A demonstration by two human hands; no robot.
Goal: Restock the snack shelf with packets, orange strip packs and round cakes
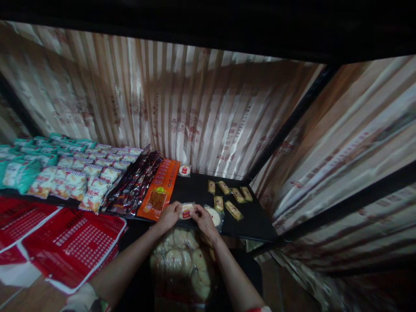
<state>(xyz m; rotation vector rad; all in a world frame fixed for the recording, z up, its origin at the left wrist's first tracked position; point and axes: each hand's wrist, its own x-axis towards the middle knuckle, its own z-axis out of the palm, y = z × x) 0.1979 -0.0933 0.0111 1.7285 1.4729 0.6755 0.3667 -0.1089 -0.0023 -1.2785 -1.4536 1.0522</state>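
Cake packet: round, no long axis, at front edge of black shelf, above bag of cakes. Left hand clamps its left rim, right hand its right rim, both equally near. Second packet lies just right.

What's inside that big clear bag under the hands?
The clear bag holds pale round cakes packed close. Forearms cover its sides and its bottom is dark, hiding the count. Above it, left hand and right hand hold one wrapped cake.
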